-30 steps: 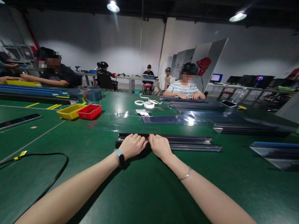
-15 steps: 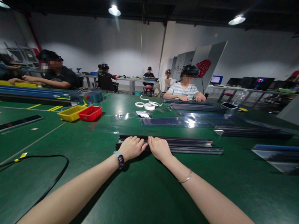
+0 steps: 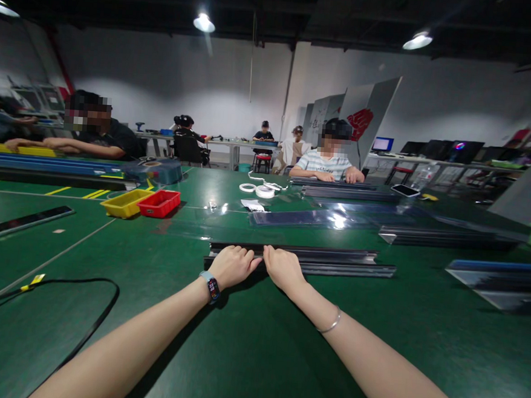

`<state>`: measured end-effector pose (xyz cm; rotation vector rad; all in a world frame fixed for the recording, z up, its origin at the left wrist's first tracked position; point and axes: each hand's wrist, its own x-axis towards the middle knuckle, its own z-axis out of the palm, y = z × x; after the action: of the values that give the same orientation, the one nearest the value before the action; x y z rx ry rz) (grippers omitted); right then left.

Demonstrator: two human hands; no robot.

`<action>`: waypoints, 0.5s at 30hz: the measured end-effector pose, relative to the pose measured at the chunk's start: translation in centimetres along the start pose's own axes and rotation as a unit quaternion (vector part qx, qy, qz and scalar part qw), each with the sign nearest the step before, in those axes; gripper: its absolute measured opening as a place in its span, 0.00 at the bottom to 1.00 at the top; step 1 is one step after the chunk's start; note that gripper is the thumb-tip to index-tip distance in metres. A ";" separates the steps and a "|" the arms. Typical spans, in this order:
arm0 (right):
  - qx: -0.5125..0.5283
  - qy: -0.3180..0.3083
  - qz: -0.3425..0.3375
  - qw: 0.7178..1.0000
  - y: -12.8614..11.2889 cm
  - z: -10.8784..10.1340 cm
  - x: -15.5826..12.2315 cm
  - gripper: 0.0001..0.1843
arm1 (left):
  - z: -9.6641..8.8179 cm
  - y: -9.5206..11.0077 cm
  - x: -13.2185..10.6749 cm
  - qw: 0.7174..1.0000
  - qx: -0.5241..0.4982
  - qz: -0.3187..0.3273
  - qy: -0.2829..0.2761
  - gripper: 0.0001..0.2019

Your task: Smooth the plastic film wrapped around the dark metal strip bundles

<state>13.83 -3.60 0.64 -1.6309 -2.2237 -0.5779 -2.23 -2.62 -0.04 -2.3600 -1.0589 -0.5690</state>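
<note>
A long dark channel-shaped profile lies crosswise on the green table. My left hand, with a watch on the wrist, is closed over its left part, fingers curled onto the far side. Close beside it, my right hand grips the same profile, thumb and fingers pressed together near the left thumb. Both hands hide the stretch of profile beneath them, and anything small between the fingertips cannot be made out.
Beyond the profile lie clear plastic strips and white tape rolls. A yellow bin and a red bin stand left. More profiles lie right. A black cable loops at left; a co-worker sits opposite.
Both hands keep their hold on the profile with hardly any movement. The whole view has shifted very slightly.
</note>
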 end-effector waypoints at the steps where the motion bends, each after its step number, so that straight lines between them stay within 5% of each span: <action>1: 0.000 0.003 -0.001 1.000 0.0 0.1 0.0 0.23 | 0.0 0.0 0.0 1.000 -0.001 0.000 -0.003 0.19; 15: -0.006 0.041 0.016 0.999 1.3 0.5 0.3 0.23 | -0.1 0.2 1.1 0.999 -0.012 -0.044 -0.029 0.22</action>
<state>15.01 -2.76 0.49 -1.6149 -2.1353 -0.6386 -1.39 -2.17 0.56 -2.3725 -1.1945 -0.5500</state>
